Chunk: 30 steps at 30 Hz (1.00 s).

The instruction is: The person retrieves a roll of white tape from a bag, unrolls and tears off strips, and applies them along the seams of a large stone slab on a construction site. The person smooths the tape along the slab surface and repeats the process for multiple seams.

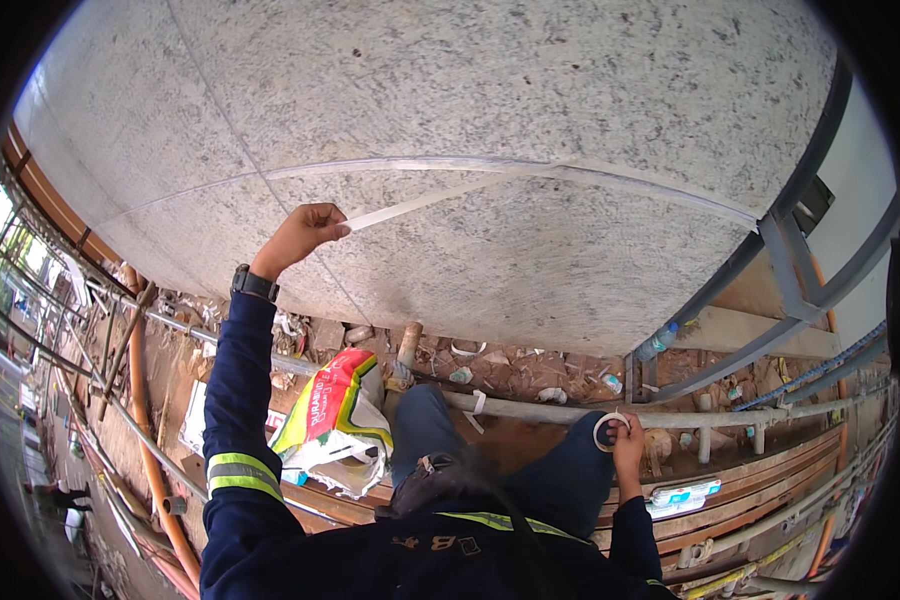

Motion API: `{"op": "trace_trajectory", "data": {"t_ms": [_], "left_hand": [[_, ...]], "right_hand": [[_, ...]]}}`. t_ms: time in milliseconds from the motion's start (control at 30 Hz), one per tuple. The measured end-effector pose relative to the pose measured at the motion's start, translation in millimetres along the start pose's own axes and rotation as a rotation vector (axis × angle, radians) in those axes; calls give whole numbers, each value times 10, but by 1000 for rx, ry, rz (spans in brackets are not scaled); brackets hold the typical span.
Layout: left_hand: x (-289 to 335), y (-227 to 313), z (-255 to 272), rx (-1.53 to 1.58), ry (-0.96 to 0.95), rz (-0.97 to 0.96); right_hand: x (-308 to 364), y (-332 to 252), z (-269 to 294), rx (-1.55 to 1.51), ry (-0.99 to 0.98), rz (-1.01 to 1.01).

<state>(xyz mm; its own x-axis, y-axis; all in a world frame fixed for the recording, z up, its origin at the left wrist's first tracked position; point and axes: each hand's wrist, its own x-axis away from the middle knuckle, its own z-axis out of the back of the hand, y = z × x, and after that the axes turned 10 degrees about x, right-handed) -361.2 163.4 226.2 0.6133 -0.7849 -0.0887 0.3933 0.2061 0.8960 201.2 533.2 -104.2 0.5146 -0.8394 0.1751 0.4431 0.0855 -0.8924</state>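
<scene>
My left hand [305,238] is raised to the speckled grey wall panel [530,275], pinching the end of a pale strip of tape [422,203]. From my fingers the strip slants up to the right and meets the long horizontal joint [400,165] near the panel's middle. Left of that meeting point it hangs free, below the joint. Low by my right knee, my right hand [628,458] is closed around a roll of tape [599,432]. Part of the roll is hidden by my fingers.
A torn red, yellow and white sack [338,410] lies beside my left leg. Scaffold pipes [530,409] cross in front of my knees. Wooden planks [750,480] bear a white-and-blue packet [683,494]. Rubble and a plastic bottle [657,342] lie near the dark metal frame [792,265].
</scene>
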Motion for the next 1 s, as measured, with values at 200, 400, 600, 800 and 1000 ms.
{"op": "trace_trajectory", "data": {"t_ms": [200,400,600,800,1000], "left_hand": [[362,-108,-31,-677,488,-443],[657,-190,-140,-935,798,-583],[992,-261,-115,-984,916,-581],[1378,-132,-25,-1023,988,-574],[1565,-57,-26,-1021,1042,-592]], "right_hand": [[-148,-225,-119,63,-45,124],[-98,-266,-40,136,-33,118],[-92,-171,49,183,-6,95],[-100,-260,66,296,-17,121],[-116,-419,-35,368,-33,194]]}}
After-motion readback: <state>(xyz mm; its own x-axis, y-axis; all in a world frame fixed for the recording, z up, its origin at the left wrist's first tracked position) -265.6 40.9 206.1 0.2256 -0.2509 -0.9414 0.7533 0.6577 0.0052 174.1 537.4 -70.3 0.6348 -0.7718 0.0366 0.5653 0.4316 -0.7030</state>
